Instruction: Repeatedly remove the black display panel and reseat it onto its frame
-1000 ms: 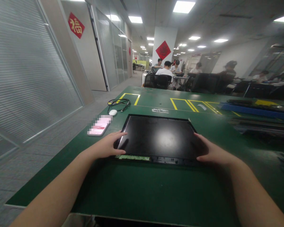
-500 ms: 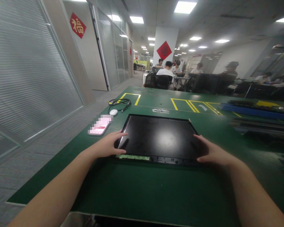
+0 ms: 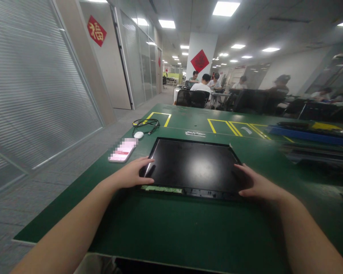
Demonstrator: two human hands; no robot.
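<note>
A black flat display panel lies face up on the green table, with a narrow green circuit strip along its near edge. My left hand rests on the panel's near left corner, fingers curled around its edge. My right hand rests on the near right corner, fingers laid over the edge. Both hands grip the panel from its sides.
A phone, a small white puck and a coiled black cable lie left of the panel. Yellow floor-tape boxes mark the table's far part. Blue trays and dark stacked panels sit at right. Several people sit at desks beyond.
The view has shifted slightly to the left. My hands and the panel keep their places.
</note>
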